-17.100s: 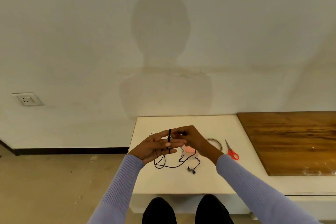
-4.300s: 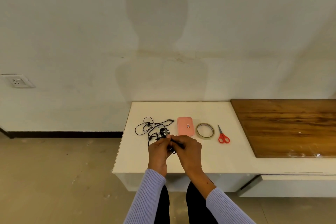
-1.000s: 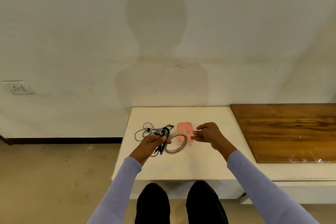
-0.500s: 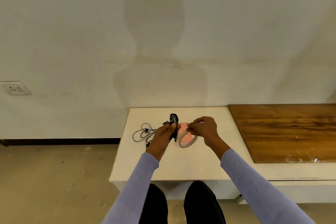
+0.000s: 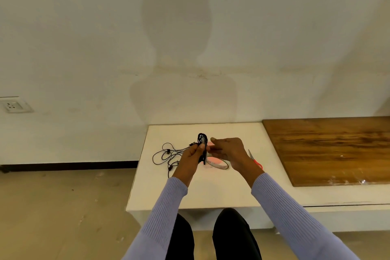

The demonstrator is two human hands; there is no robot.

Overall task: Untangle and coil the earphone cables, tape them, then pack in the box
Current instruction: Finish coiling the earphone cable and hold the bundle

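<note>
My left hand (image 5: 192, 154) grips a coiled black earphone bundle (image 5: 202, 142) and holds it upright above the white table (image 5: 211, 192). My right hand (image 5: 229, 150) is just right of the bundle, with thumb and fingertips at it. It holds the tape roll (image 5: 220, 165), which shows below the palm. The pink box (image 5: 211, 144) lies on the table behind the hands, mostly hidden. A second black earphone cable (image 5: 168, 154) lies tangled on the table to the left.
Red-handled scissors (image 5: 256, 161) lie right of my right wrist, partly hidden. A wooden board (image 5: 329, 150) covers the surface further right. The table's left edge drops to the floor. A wall socket (image 5: 12, 106) is at far left.
My left hand lifted the coiled bundle upright from beside the tape roll. My right hand moved left with the tape until its fingertips reached the bundle.
</note>
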